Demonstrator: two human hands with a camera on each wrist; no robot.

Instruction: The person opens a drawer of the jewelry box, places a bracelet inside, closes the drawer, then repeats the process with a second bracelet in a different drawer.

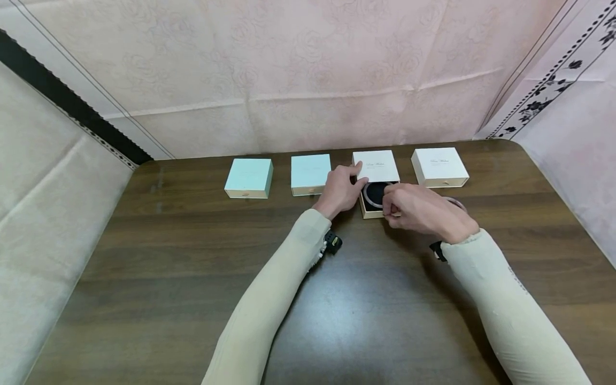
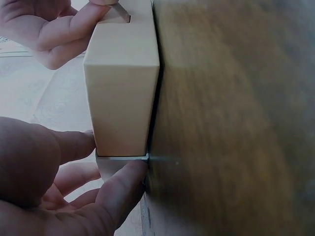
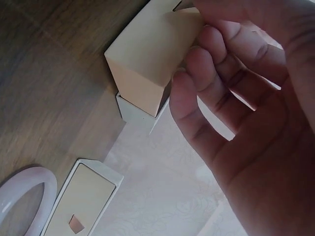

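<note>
A white box sleeve point(image 1: 377, 166) stands near the table's back edge, its cream drawer point(image 1: 370, 214) pulled partly out towards me. Inside the drawer, a pale bangle point(image 1: 367, 197) rests on a dark lining. My left hand point(image 1: 339, 190) holds the sleeve by its sides, fingertips near the rim where the drawer comes out. At the drawer's front, my right hand point(image 1: 418, 208) pinches the small pull tab point(image 2: 122, 13), its other fingers curled near the drawer's edge. A second pale pink bangle point(image 3: 47, 189) lies on the table, partly hidden behind the right hand in the head view.
To the right stands another white drawer box point(image 1: 440, 163). Two mint-green drawer boxes stand left of my hands, one nearer point(image 1: 310, 168) and one farther point(image 1: 249, 174). The brown wooden table point(image 1: 192, 267) meets a patterned cloth point(image 1: 308, 69) at the back.
</note>
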